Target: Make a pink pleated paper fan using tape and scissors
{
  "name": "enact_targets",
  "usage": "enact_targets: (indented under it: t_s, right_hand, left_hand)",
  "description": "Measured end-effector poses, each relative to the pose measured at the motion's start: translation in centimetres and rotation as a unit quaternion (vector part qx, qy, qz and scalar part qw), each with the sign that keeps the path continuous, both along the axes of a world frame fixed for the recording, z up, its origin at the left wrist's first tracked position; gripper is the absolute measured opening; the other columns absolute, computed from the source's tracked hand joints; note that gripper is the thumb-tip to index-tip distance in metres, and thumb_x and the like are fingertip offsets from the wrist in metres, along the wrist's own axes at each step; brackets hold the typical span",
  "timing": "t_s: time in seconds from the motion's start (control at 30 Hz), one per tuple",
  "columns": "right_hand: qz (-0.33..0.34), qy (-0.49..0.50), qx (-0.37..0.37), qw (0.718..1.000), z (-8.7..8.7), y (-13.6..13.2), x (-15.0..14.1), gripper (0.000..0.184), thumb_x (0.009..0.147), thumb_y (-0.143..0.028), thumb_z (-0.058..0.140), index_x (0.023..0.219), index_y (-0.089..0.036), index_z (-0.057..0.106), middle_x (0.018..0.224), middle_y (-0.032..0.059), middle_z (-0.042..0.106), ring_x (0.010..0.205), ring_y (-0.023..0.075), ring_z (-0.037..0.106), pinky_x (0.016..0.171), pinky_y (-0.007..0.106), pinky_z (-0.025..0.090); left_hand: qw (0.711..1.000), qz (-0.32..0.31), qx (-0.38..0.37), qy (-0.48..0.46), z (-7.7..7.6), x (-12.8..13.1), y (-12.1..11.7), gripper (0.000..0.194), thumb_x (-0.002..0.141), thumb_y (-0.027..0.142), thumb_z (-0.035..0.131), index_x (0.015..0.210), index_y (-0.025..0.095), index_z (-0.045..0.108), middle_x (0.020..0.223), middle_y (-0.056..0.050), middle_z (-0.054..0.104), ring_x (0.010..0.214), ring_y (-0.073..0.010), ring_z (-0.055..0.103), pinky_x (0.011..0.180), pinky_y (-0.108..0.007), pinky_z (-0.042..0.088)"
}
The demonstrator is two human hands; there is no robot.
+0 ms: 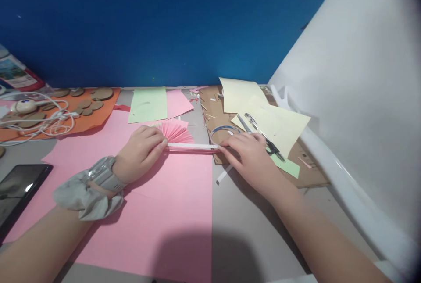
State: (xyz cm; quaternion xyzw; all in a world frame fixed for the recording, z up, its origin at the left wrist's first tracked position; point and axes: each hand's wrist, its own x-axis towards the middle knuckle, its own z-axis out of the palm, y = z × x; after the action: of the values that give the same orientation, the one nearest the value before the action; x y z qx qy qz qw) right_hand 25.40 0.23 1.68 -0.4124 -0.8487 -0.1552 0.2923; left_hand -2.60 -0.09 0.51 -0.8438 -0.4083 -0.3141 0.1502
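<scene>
My left hand [143,149] pinches the left end of a narrow pink folded paper strip, which has a white strip of what looks like tape [192,146] along its top. My right hand [245,153] has thumb and forefinger closed at the other end, so the strip lies level between both hands. Behind it, partly covered by my left hand, is a pleated pink paper fan [176,132]. A tape roll [219,129] with a blue inner ring stands just behind my right fingers. A loose white strip [223,175] sticks out below my right hand.
A large pink sheet [171,213] covers the table under my left arm. Scissors [243,123], a craft knife [255,121] and pale yellow paper [286,125] lie on brown cardboard [312,177]. At left are a phone [21,186], white cables [55,129] and orange paper [110,105] with cardboard cutouts.
</scene>
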Motion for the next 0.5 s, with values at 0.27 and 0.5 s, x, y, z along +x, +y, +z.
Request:
enact_targets:
  t_s: [0.27,0.5]
  right_hand:
    - [0.012,0.013,-0.039,0.999,0.2,-0.17,0.21,0.021,0.092,-0.028,0.042,0.078,-0.021,0.056,0.078,0.0,0.063,0.079,0.0168,0.053,0.083,0.037,0.024]
    - [0.013,0.003,-0.039,0.999,0.21,-0.12,0.58,0.02,0.092,-0.026,0.041,0.079,-0.021,0.055,0.08,0.0018,0.063,0.08,0.0181,0.053,0.085,0.038,0.025]
  left_hand:
    - [0.999,0.033,0.008,0.019,-0.28,-0.64,0.55,0.024,0.088,0.032,0.042,0.081,0.02,0.062,0.085,-0.005,0.061,0.084,-0.0213,0.051,0.08,-0.037,0.037]
    - [0.998,0.045,0.022,0.028,-0.5,-0.97,0.63,0.026,0.088,0.035,0.041,0.079,0.021,0.061,0.084,-0.005,0.061,0.083,-0.0207,0.051,0.081,-0.037,0.037]
